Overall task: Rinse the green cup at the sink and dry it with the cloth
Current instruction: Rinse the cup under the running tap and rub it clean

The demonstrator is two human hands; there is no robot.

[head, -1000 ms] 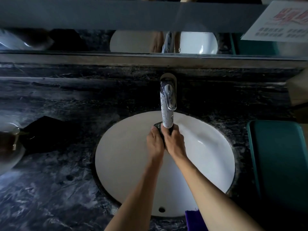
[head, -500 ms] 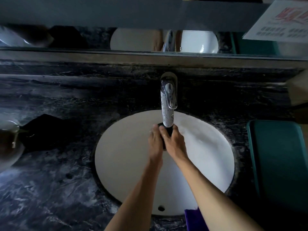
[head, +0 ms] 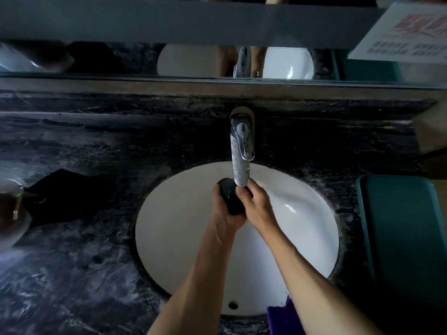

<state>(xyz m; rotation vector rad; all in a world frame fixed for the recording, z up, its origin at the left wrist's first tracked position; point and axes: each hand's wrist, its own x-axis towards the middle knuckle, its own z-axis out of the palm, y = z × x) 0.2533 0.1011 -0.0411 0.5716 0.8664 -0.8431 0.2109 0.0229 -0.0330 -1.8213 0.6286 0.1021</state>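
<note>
Now the green cup [head: 231, 198] sits over the white sink [head: 174, 228], right under the tip of the chrome tap [head: 240, 155], held between both hands. It looks very dark in this light. The left hand [head: 223, 215] cups it from below and the left side, fingers curled around its body. The right hand [head: 257, 205] grips it from the right, thumb and fingers bent over its near side, so both hands have a closed hold on it. Whether water is running cannot be told. A purple cloth [head: 281, 315] lies on the front edge of the dark marbled desk [head: 72, 274], under the right forearm. A teal tray [head: 401, 238] stands right of the sink. A white sheet [head: 406, 35] at top right bears red and grey print, too blurred to read.
</note>
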